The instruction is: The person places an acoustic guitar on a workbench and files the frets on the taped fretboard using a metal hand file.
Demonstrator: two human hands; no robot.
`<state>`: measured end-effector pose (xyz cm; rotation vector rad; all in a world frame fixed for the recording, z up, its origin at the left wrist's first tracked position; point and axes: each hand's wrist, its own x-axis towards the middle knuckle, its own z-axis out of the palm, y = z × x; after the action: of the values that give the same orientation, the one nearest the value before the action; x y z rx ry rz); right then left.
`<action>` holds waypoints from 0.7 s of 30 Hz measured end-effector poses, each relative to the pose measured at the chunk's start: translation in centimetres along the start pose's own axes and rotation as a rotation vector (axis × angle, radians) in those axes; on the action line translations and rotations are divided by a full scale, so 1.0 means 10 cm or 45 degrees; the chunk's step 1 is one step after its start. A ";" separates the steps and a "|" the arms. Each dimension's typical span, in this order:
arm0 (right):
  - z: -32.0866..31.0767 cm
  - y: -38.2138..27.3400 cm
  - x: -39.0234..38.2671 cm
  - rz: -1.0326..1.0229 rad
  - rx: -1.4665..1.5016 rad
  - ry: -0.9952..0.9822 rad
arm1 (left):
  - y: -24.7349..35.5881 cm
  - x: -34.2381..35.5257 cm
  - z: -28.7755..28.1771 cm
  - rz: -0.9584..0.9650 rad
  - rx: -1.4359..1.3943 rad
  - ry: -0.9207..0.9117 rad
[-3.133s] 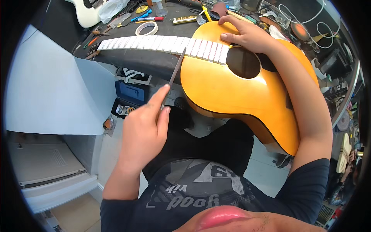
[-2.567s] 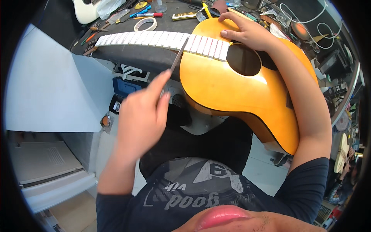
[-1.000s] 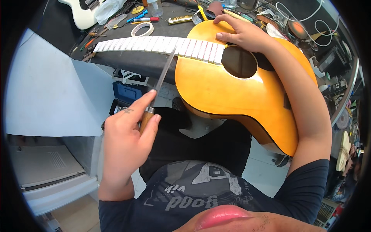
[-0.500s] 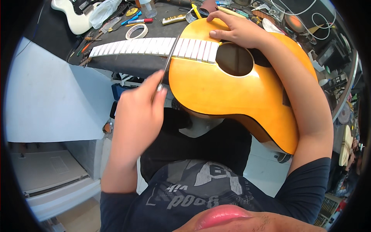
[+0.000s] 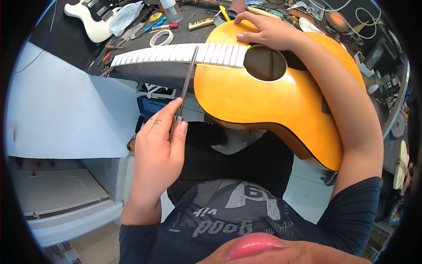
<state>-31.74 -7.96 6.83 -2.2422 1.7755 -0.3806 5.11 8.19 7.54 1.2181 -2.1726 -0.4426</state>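
Observation:
A yellow acoustic guitar (image 5: 246,99) without strings lies face up across my lap and the bench edge. Its neck points left, and the fretboard (image 5: 154,53) carries white strips between the frets. In my left hand (image 5: 160,138) is a slim metal file (image 5: 188,81), gripped by its handle. The file's tip lies over the fretboard where neck and body meet. My right forearm crosses the guitar's body, and my right hand (image 5: 268,33) holds its far edge above the soundhole (image 5: 265,64), thumb on the top. Some right fingertips are hidden past the edge.
On the dark bench (image 5: 145,42) beyond the neck sit a tape roll (image 5: 161,38), markers (image 5: 162,26), a plastic bag (image 5: 125,18) and a white electric guitar body (image 5: 92,24). Cables and tools crowd the far right. A blue case (image 5: 151,105) stands below the neck.
My left hand has drawn the file back toward me, so its tip has moved from past the fretboard's far edge onto the fretboard. My right hand stays on the guitar. The view has shifted slightly.

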 end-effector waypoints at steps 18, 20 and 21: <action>-0.05 -0.02 0.02 -0.083 0.003 -0.049 | 0.08 0.70 0.27 -0.109 0.386 -0.120; -0.10 -0.13 0.02 -0.079 0.002 -0.054 | 0.02 1.01 0.26 -0.003 0.363 -0.064; -0.10 -0.10 0.02 -0.081 -0.015 -0.047 | 0.03 0.99 0.28 0.000 0.363 -0.072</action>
<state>-31.19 -7.98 8.12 -2.3032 1.6955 -0.3400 -0.80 -0.13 8.91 1.3695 -2.3428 -0.1710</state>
